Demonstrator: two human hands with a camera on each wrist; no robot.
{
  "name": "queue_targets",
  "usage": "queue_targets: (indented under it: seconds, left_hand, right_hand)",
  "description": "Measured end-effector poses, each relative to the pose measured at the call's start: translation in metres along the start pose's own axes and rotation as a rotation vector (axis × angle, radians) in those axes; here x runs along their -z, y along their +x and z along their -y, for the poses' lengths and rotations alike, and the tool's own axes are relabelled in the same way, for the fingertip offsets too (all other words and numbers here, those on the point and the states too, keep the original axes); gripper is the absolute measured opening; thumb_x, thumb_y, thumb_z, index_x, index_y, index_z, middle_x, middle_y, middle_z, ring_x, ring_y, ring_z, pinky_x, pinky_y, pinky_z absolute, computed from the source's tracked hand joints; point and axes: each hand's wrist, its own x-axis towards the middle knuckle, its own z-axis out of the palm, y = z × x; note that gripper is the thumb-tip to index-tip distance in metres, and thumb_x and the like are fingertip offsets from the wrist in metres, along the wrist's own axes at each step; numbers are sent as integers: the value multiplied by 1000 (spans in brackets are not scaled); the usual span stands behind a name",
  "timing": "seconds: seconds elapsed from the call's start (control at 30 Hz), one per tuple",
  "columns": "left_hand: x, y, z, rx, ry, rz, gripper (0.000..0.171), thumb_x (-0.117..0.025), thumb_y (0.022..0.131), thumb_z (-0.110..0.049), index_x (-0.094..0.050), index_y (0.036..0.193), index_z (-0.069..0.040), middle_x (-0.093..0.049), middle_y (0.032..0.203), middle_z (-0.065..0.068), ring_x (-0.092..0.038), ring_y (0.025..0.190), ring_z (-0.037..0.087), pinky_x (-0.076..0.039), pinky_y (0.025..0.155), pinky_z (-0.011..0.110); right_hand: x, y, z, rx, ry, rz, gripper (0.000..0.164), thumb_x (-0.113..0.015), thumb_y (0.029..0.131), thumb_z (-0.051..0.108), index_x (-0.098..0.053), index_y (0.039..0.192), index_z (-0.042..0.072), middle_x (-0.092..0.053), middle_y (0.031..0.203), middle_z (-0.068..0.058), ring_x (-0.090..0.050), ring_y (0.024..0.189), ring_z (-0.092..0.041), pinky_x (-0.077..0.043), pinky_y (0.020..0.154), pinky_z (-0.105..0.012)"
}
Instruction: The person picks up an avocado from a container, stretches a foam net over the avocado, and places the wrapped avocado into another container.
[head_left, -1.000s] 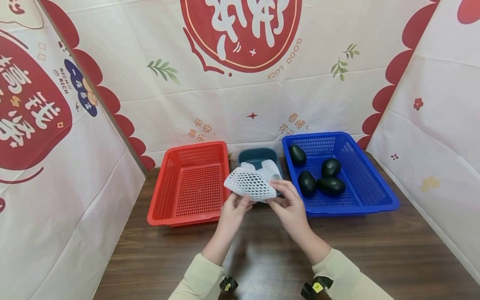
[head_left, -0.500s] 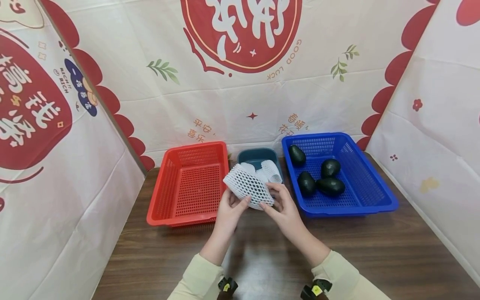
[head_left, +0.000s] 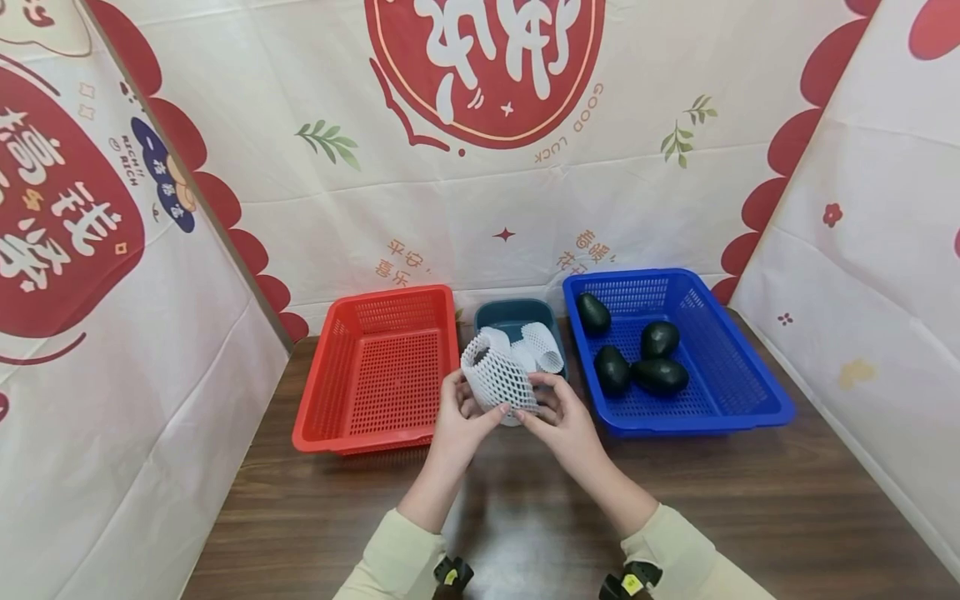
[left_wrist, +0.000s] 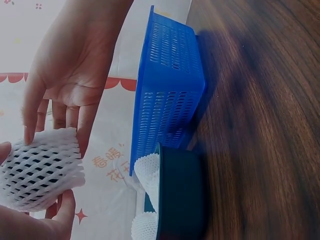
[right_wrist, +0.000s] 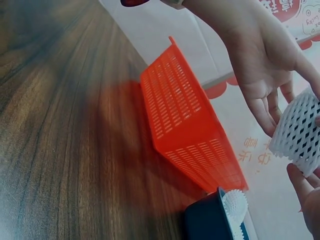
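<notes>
A white foam net sleeve (head_left: 498, 379) is held between both hands, above the table in front of the small teal bin. Something dark shows through its mesh and at its upper left opening, probably an avocado inside. My left hand (head_left: 459, 422) grips the sleeve's left side, thumb on the near face. On the opposite side my right hand (head_left: 567, 421) holds it with thumb and curled fingers. In the left wrist view the sleeve (left_wrist: 42, 167) shows its stretched lattice. More white foam sleeves (head_left: 542, 346) lie in the teal bin (head_left: 513, 310), partly hidden by the held one.
A red basket (head_left: 397, 379) stands on the left, no items seen in it. The blue basket (head_left: 738, 367) on the right holds several dark green avocados (head_left: 660, 377). Both stand on the wooden table (head_left: 525, 517), with printed cloth walls (head_left: 480, 200) around.
The sleeve has been turned from lying crosswise to more upright, its opening now facing up and left. Both hands have come slightly nearer the body.
</notes>
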Motion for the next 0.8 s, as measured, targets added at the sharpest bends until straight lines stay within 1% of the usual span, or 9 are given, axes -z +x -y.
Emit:
queue_targets:
  seconds: [0.07,0.17,0.33,0.43,0.5,0.57,0.63,0.7,0.8]
  left_hand:
    - [1,0,0,-1,17,5,74,-73,74,-7,-27,132,-11,-44,117,15,-49,106,23,-47,80,30]
    - [5,0,-1,21,42,16,73,-73,74,-11,-28,133,-14,-43,120,13,-50,105,22,-48,79,30]
    - [13,1,-7,53,102,28,72,-72,76,-16,-31,135,-14,-38,129,11,-52,106,21,-48,78,30]
    - [17,-1,-17,88,113,33,69,-70,77,-16,-31,135,-13,-38,129,12,-52,106,23,-47,82,33]
    - [17,-4,-24,113,97,41,66,-68,79,-15,-31,134,-12,-38,128,13,-52,107,24,-45,86,35]
    - [17,-7,-31,126,89,53,62,-65,81,-11,-31,133,-11,-37,128,14,-51,108,26,-42,89,37]
    - [18,-8,-34,135,86,69,60,-63,81,-9,-32,132,-11,-37,128,13,-50,109,27,-41,91,38]
    - [19,-7,-32,134,84,85,59,-62,81,-7,-31,131,-12,-37,128,12,-50,109,26,-40,92,38]
    - [21,-3,-24,124,65,100,55,-59,83,-9,-30,130,-14,-38,130,11,-49,110,25,-38,93,41]
  right_hand:
    - [-1,0,0,-3,4,-7,47,-65,80,1,-43,121,1,-45,121,-14,-52,105,-29,-47,81,-32]
    - [-4,-1,0,3,23,-23,45,-66,78,-1,-45,118,-1,-48,119,-15,-53,101,-31,-48,79,-33]
    - [-8,-1,1,15,48,-45,37,-67,77,-3,-50,110,-3,-54,106,-17,-56,93,-33,-50,74,-32]
    - [-9,-1,2,37,27,-51,30,-66,79,0,-53,105,-2,-56,101,-15,-57,90,-31,-50,73,-29]
    - [-9,-1,3,66,9,-53,23,-64,81,2,-55,102,-2,-57,98,-15,-57,89,-29,-49,73,-26]
    - [-7,-1,5,104,-11,-58,16,-61,83,3,-56,98,-2,-57,96,-14,-57,87,-27,-49,74,-25]
    - [-6,0,7,151,-38,-60,11,-60,84,2,-58,94,-2,-56,96,-15,-56,88,-26,-48,76,-27]
    - [-4,1,9,199,-40,-52,11,-60,84,0,-57,93,-4,-53,102,-18,-54,93,-27,-47,80,-35]
    - [-2,2,12,226,-32,-7,28,-60,83,-2,-51,109,-5,-46,119,-19,-48,106,-30,-41,87,-46]
